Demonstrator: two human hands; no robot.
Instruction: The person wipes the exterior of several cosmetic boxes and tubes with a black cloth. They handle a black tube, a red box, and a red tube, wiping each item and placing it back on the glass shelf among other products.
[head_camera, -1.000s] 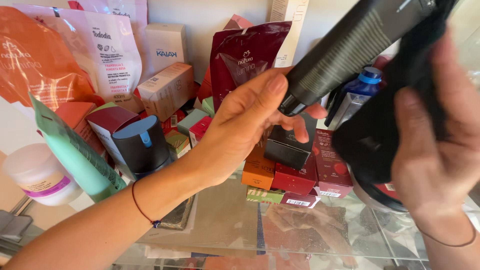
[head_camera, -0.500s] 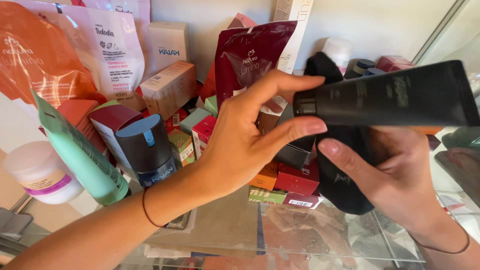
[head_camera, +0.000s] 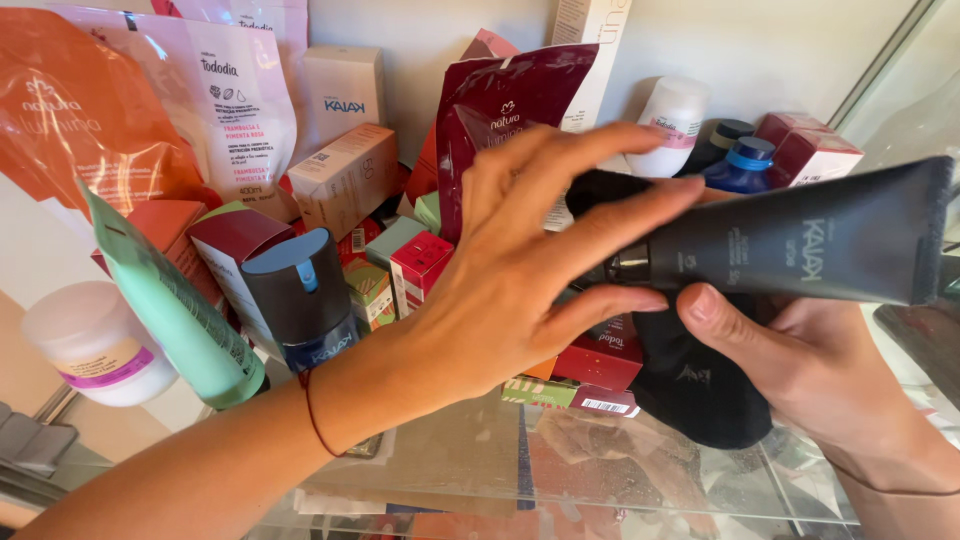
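A long black cosmetic tube (head_camera: 800, 250) lies level in the air in front of a crowded glass shelf (head_camera: 470, 470). My left hand (head_camera: 500, 290) closes around its cap end, fingers stretched over the top and thumb underneath. My right hand (head_camera: 830, 370) supports the tube from below, thumb pressed near the neck. A black fabric pouch (head_camera: 700, 400) hangs under the tube against my right palm; whether that hand grips it I cannot tell. A thin cord circles each wrist.
On the shelf stand a mint green tube (head_camera: 175, 310), a dark bottle with a blue pump (head_camera: 300, 295), a white jar (head_camera: 95, 345), a dark red pouch (head_camera: 500, 100), an orange pouch (head_camera: 80, 120), several small boxes and a blue-capped bottle (head_camera: 745, 165).
The black tube has swung from pointing steeply up to lying level and lower. My right hand has dropped beneath it, while my left hand stays at the cap end.
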